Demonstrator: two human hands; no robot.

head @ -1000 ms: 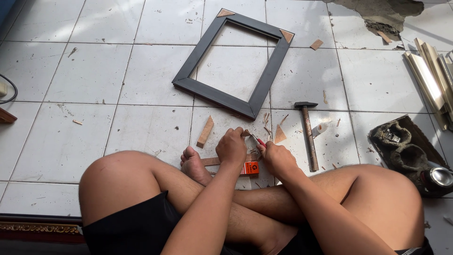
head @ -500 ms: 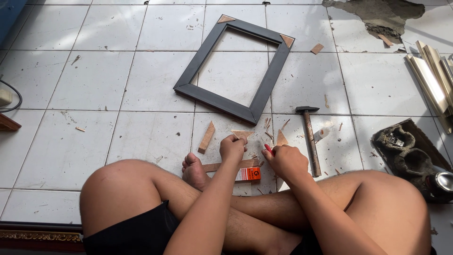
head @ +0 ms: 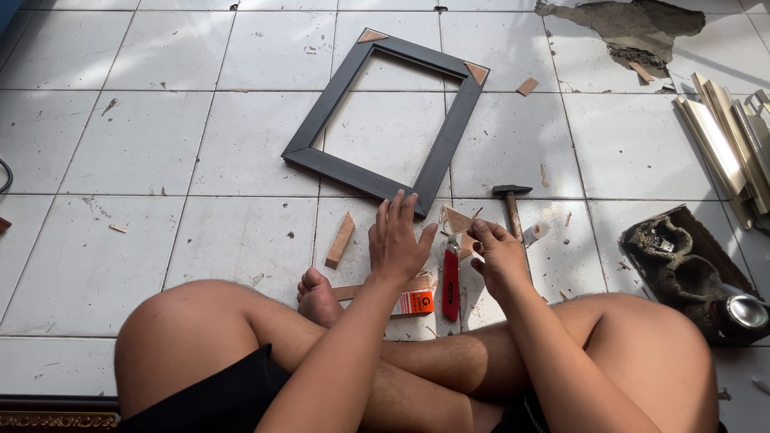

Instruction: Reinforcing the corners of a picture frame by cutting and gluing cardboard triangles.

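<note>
The left hand (head: 399,240) hangs spread open at the centre of the picture, fingers fanned and gripping nothing, its fingertips just short of the near corner of the black picture frame (head: 385,112), which lies flat on the white tiled floor (head: 160,144) in the upper middle. That one frame runs its long axis from lower left up toward upper right, straight ahead of the left hand, which is the nearer of the two. The right hand (head: 497,256), just right of centre, is pinched closed on a small triangular wood piece (head: 457,220) held between the two hands. Two like triangles already sit in the frame's far corners; the near corner by the fingers shows none. At the right edge lies a bundle of pale wooden strips (head: 722,136), too overlapped to count. Then one hammer (head: 513,212), handle pointing toward the right hand, just beyond it. One red utility knife (head: 451,282) lies on the floor below the hands, beside one small orange and white box (head: 415,303). One short wood offcut (head: 340,240) lies left of the open hand.
</note>
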